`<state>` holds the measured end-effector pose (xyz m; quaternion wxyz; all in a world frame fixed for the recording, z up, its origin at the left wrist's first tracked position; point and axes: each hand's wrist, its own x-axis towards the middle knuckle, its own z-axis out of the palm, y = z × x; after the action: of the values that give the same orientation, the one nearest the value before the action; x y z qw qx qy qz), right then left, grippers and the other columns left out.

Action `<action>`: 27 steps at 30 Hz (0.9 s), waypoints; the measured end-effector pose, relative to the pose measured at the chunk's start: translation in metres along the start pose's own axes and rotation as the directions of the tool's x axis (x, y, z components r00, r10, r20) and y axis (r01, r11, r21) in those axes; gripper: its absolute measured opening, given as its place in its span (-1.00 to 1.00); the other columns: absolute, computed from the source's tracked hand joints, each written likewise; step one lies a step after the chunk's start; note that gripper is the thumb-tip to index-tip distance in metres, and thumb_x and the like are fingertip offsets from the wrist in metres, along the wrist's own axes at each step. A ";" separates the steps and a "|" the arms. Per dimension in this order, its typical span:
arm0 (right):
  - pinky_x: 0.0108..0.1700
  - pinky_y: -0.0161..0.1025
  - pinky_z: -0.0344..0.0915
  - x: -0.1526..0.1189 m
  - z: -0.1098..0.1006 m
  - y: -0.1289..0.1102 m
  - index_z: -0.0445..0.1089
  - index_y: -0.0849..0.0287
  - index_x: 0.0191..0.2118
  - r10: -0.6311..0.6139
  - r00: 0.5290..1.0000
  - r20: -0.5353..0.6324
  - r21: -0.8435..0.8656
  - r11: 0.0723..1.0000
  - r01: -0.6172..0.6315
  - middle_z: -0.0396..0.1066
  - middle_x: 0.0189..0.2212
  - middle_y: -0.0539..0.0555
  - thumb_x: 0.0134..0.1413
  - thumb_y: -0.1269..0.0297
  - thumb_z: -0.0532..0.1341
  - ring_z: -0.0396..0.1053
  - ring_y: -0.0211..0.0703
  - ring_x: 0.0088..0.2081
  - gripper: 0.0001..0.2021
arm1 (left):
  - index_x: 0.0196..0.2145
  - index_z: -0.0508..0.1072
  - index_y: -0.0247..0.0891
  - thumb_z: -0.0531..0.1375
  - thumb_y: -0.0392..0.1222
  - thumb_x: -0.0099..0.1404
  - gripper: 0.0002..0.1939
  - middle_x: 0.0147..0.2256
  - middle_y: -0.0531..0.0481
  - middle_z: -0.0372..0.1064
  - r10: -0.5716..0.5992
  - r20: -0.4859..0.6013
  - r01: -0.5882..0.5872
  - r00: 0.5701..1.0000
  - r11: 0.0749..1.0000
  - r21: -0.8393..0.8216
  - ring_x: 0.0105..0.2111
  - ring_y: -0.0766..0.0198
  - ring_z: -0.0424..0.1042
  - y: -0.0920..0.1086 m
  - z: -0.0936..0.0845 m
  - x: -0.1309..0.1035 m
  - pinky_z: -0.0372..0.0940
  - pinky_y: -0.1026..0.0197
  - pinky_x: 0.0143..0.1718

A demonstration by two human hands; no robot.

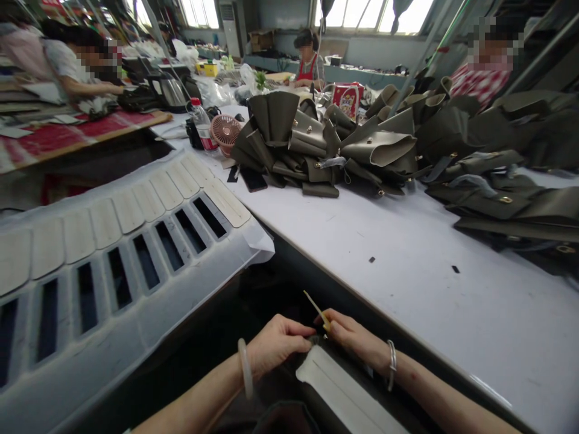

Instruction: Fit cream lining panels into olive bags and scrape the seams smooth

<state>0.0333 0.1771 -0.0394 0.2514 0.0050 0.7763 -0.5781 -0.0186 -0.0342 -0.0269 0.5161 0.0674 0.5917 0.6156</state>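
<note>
Near the bottom centre, my left hand pinches the edge of a dark piece that lies on my lap. A pale panel with a line down it rests on this dark piece. Just to the right, my right hand is closed round a thin yellowish stick-like tool, its tip pointing up and left. Small shiny metal shows at the dark edge between my hands. My fingertips partly hide that edge.
White table on the right bears dark folded leather pieces, a pink fan, a bottle and a phone. On the left, pale panels lie on a slotted surface. People sit at tables behind.
</note>
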 end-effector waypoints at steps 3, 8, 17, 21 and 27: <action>-0.33 -0.26 0.11 0.006 0.005 0.008 0.31 0.17 -0.07 -0.023 0.999 0.047 0.156 0.988 0.016 0.25 -0.38 -0.03 -0.09 -0.38 0.16 0.14 -0.21 -0.36 -0.30 | -0.24 0.62 -0.35 0.19 -0.28 0.04 -0.68 -0.45 -0.02 0.49 0.015 -0.043 -0.013 0.999 0.999 0.048 -0.50 0.33 0.27 0.000 0.003 0.001 0.11 0.26 -0.43; -0.26 -0.22 0.17 0.012 0.017 0.012 0.34 0.22 -0.14 0.016 1.000 -0.004 0.227 0.974 -0.015 0.30 -0.37 0.00 0.04 -0.17 0.22 0.21 -0.20 -0.33 -0.50 | -0.29 0.62 -0.35 0.14 -0.30 0.01 -0.67 -0.53 0.03 0.43 0.019 -0.088 -0.011 0.996 0.997 0.083 -0.54 0.35 0.23 0.001 0.009 0.005 0.08 0.27 -0.47; -0.31 -0.26 0.17 0.015 0.020 0.000 0.34 0.17 -0.23 -0.063 0.998 0.010 -0.095 0.993 0.064 0.34 -0.40 -0.02 0.23 0.03 0.09 0.21 -0.23 -0.39 -0.71 | -0.28 0.62 -0.31 0.09 -0.30 0.07 -0.66 -0.50 0.05 0.42 0.025 -0.094 -0.005 0.995 0.978 0.210 -0.51 0.34 0.24 -0.006 0.001 0.010 0.05 0.27 -0.48; -0.25 -0.24 0.20 0.011 0.020 0.000 0.37 0.21 -0.21 -0.062 0.998 0.017 -0.002 0.998 0.062 0.36 -0.35 0.01 0.21 -0.02 0.11 0.24 -0.19 -0.32 -0.65 | -0.23 0.61 -0.35 0.16 -0.27 0.08 -0.68 -0.45 -0.01 0.47 0.005 0.036 -0.008 0.999 0.995 0.094 -0.45 0.31 0.31 0.001 -0.003 0.006 0.15 0.25 -0.37; -0.24 -0.25 0.23 0.009 0.019 0.005 0.38 0.25 -0.19 -0.075 0.996 0.043 0.099 0.993 0.071 0.36 -0.34 0.02 0.17 -0.07 0.11 0.26 -0.19 -0.30 -0.58 | -0.25 0.62 -0.36 0.21 -0.23 0.06 -0.69 -0.44 -0.04 0.49 -0.010 0.002 0.009 1.000 0.995 0.095 -0.44 0.25 0.35 0.002 0.000 0.006 0.19 0.22 -0.36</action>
<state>0.0341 0.1594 -0.0509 0.2477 -0.0248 0.7406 -0.6241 -0.0218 -0.0295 -0.0285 0.5159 0.0897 0.6199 0.5843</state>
